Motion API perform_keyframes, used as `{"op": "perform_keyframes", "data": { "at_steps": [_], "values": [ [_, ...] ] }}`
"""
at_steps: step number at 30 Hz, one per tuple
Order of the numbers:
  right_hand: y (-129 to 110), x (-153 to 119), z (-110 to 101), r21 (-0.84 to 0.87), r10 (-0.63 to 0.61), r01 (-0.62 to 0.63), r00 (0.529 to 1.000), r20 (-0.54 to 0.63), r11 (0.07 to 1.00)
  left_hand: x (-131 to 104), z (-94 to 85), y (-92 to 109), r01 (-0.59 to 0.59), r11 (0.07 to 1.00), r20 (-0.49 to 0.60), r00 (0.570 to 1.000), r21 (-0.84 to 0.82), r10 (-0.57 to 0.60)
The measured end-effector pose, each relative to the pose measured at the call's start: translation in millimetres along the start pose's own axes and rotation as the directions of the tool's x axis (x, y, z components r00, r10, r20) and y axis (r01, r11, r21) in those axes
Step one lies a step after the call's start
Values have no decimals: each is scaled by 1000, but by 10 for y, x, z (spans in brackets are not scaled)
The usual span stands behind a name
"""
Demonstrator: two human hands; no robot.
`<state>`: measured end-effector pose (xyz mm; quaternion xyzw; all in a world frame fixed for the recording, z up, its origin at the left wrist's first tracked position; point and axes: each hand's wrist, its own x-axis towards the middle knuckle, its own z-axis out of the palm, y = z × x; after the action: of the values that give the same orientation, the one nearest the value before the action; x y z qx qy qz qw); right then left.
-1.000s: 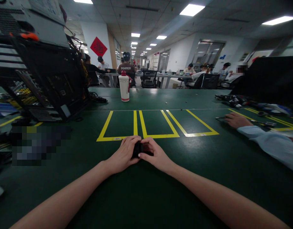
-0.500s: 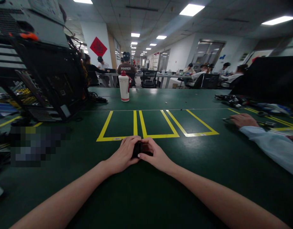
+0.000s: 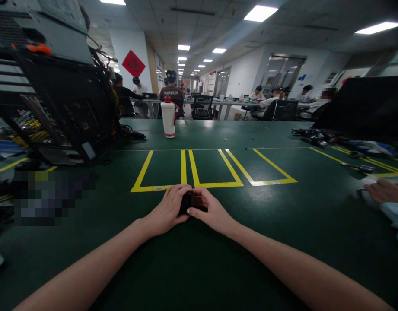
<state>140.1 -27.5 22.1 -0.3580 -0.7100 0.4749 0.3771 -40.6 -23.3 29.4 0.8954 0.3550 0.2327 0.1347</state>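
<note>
A small black object [image 3: 186,203] rests between my two hands at the middle of the green table [image 3: 192,268], just in front of the yellow tape outlines [image 3: 214,185]. My left hand [image 3: 169,208] is wrapped round its left side. On the other side, my right hand [image 3: 209,209] holds it with curved fingers and the thumb at its near edge. My fingers cover much of the object, so its full shape is hidden.
A white bottle [image 3: 169,119] with a red lid stands beyond the tape. An open black computer case [image 3: 78,116] is at the left. At the right are cables [image 3: 318,136], a black screen [image 3: 367,106] and another person's hand [image 3: 385,190].
The other person's hand and sleeve at the right have moved to the right and nearer. My hands and the black object have stayed in place.
</note>
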Motion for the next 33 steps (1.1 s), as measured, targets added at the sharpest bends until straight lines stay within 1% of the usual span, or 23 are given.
{"op": "perform_keyframes", "data": {
  "at_steps": [3,6,14,20,25,30,33],
  "values": [
    [-23,-5,-4,4,-37,37,999,2,999,3,10,-10,-28,1000,-12,1000,14,29],
    [-44,-12,-4,13,-38,38,999,-10,999,7,22,-19,-46,999,-24,999,20,46],
    [9,-5,-4,37,5,-4,1000,-25,999,13,0,3,-13,1000,1,1000,3,13],
    [-21,-9,-4,11,-41,41,999,-11,999,9,0,4,-22,1000,-2,1000,0,22],
    [-64,-18,-6,35,-17,18,1000,-19,999,3,-23,14,-21,1000,2,1000,-8,21],
    [-29,-10,-1,78,20,-18,999,-25,997,7,-18,12,-16,1000,4,1000,-1,16],
    [1,-2,4,77,-5,5,1000,-3,997,14,8,-3,-24,1000,-15,1000,7,24]
  ]
}}
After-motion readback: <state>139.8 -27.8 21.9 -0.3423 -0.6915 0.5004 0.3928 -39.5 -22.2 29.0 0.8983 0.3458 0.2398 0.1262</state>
